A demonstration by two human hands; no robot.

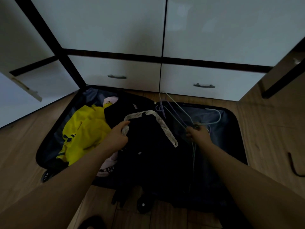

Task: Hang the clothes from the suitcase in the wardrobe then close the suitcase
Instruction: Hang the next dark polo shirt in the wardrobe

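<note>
Black top (pixel 148 138) lies between the hands, collar away from the person. Left hand (pixel 118 135) pinches that collar (pixel 158 119); right hand (pixel 198 133), just beside, grips the hangers (pixel 179 113).

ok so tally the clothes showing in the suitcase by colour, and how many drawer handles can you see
Yellow garment: 1
Black garment with white collar: 1
Pink garment: at least 1, mostly buried
Drawer handles: 2
Total: 5
The dim light and the heap may hide more clothes in the suitcase.
</note>
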